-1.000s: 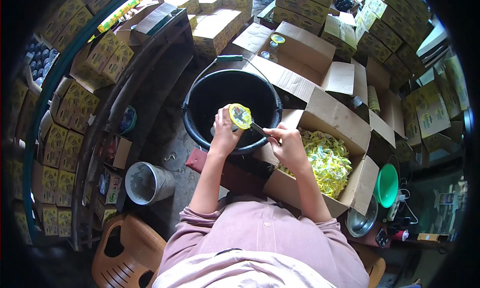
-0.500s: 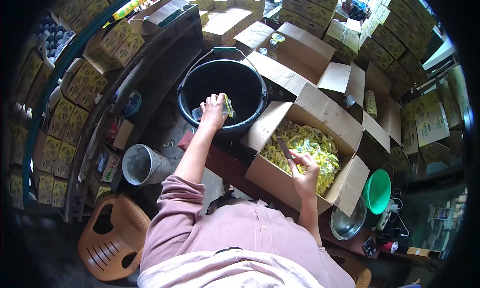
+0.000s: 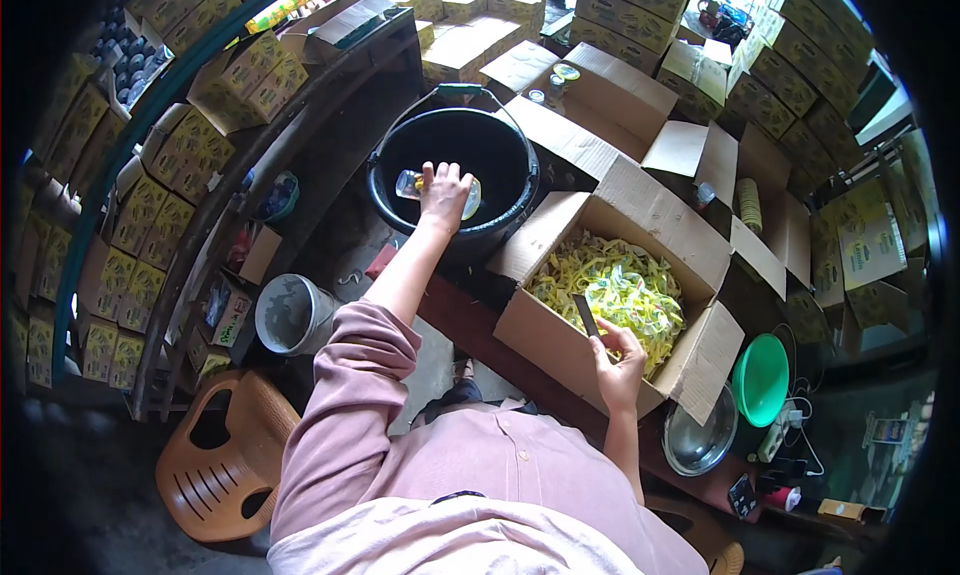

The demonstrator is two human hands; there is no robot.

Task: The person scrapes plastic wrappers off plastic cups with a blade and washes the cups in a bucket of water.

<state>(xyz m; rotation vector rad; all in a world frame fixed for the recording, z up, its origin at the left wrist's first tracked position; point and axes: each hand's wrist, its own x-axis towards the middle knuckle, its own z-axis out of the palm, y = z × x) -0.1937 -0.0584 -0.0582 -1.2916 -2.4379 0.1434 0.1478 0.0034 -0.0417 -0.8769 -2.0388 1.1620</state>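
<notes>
Nearest, the right hand [image 3: 620, 363] has a narrow grip on a dark flat blade [image 3: 585, 313], its tip over yellow strips [image 3: 645, 300] heaped in a brown cardboard carton [image 3: 545, 343]. A little farther off, the left hand's [image 3: 446, 190] grip is wrapped around a clear jar [image 3: 407, 184], tilted on its side over the mouth of a black bucket [image 3: 398, 140]. Beyond, lidded jars [image 3: 561, 78] stand in a second carton [image 3: 622, 100], and behind it rise stacked cartons [image 3: 625, 20] printed in yellow, their lettering too small to read with certainty.
</notes>
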